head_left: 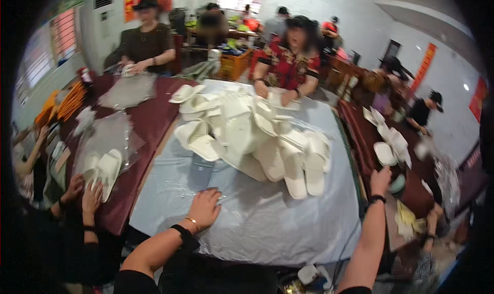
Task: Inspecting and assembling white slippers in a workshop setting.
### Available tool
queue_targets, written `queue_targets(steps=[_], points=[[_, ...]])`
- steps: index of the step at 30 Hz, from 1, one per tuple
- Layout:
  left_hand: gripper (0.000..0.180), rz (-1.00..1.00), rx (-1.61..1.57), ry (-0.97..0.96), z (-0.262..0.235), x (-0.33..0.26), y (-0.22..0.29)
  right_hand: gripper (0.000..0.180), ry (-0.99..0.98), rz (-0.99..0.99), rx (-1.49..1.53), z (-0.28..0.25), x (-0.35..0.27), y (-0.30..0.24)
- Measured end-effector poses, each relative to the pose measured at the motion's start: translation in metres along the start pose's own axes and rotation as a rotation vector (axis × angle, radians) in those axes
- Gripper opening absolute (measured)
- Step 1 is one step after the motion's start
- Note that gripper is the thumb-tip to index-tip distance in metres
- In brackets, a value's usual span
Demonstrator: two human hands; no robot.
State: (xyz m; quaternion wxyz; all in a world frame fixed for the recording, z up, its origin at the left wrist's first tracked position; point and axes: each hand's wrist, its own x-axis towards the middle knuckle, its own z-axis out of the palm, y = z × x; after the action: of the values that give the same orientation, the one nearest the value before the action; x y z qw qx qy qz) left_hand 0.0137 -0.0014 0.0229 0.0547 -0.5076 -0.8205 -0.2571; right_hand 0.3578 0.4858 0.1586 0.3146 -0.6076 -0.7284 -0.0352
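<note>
My left hand [204, 210] lies on the pale plastic-covered table [247, 232], fingers stretched out and nothing held. Just beyond it a dark grey flat object [200, 171] rests near the pile. A heap of cream-white slippers [239, 124] fills the middle of the table, several overlapping with soles or straps showing. My right hand [381, 180] is off the table's right side, its fingers drawn in; what they hold, if anything, is hidden. A white slipper [385, 154] on the right-hand table is just beyond that hand.
Across the table a person [290, 57] in a red patterned top handles slippers. On the left, a person's hands [91, 197] touch slippers [108, 170] on clear plastic bags [110, 132]. Another person [146, 44] stands behind. The maroon right-hand table [360, 126] holds more slippers.
</note>
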Motion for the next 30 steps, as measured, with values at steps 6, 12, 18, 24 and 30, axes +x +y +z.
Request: queue_targets(steps=[6, 12, 18, 24, 30], points=[[0.041, 0.022, 0.037, -0.041, -0.004, -0.006, -0.001, 0.065, 0.026, -0.154, -0.278, 0.029, 0.036, -0.001], [0.041, 0.018, 0.044, -0.061, -0.006, -0.002, 0.004, 0.070, -0.023, -0.121, -0.347, 0.044, 0.055, 0.011], [0.042, 0.028, 0.081, -0.069, -0.007, 0.002, 0.006, 0.033, 0.168, -0.284, -0.486, 0.065, 0.065, 0.047], [0.042, 0.024, 0.071, -0.079, -0.008, 0.002, 0.006, 0.021, 0.206, -0.040, -0.278, 0.062, 0.062, 0.074], [0.042, 0.040, 0.065, -0.036, -0.006, -0.002, 0.004, 0.029, 0.144, 0.185, -0.083, 0.048, 0.047, 0.094]])
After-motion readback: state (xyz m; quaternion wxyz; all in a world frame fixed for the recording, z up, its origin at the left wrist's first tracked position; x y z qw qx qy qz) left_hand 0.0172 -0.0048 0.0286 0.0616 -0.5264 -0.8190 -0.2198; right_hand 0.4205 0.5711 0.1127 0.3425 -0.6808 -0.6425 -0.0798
